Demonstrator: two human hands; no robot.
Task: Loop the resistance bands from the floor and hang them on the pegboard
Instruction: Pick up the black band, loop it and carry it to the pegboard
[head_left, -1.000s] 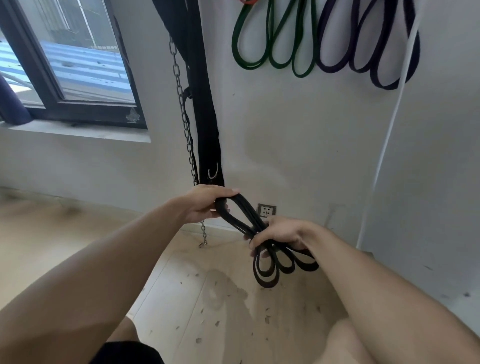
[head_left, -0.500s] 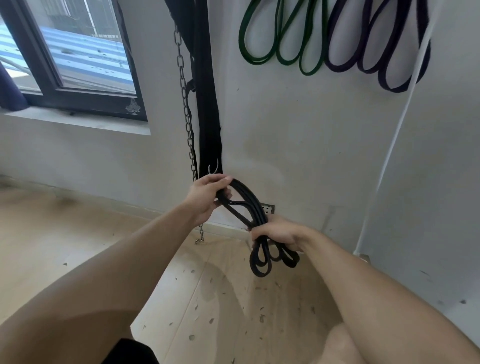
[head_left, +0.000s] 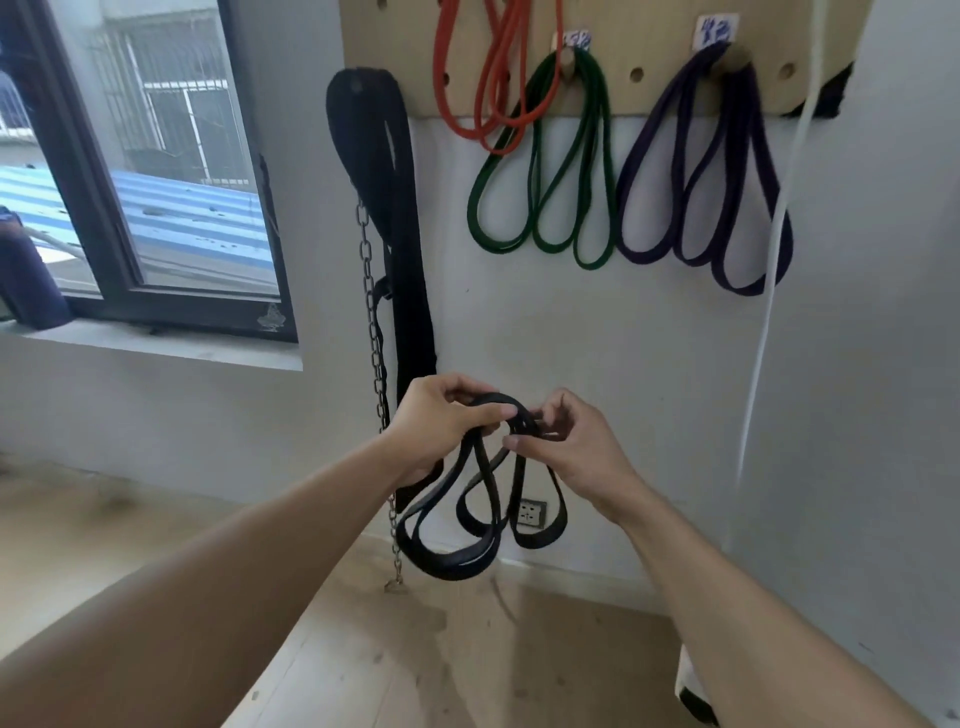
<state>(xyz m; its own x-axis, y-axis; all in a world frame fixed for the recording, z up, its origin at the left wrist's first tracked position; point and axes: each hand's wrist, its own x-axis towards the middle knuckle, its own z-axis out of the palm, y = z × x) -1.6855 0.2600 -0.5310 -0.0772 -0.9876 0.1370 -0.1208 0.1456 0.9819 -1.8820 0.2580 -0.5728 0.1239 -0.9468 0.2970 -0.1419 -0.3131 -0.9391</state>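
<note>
Both hands, left hand (head_left: 441, 415) and right hand (head_left: 566, 441), pinch the coiled black band (head_left: 467, 525) at its top. Risk: a loosened pinch lets loops spring apart before reaching the pegboard (head_left: 649, 78); a free peg is apparently out of view.

Looped black band (head_left: 470, 499), hanging folds

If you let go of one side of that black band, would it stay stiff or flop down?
Probably flop: the black band already droops in soft loops below the left hand and right hand. It seems light, since fingertips alone hold it.

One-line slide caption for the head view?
Both hands, left and right, hold a looped black resistance band below the pegboard.
</note>
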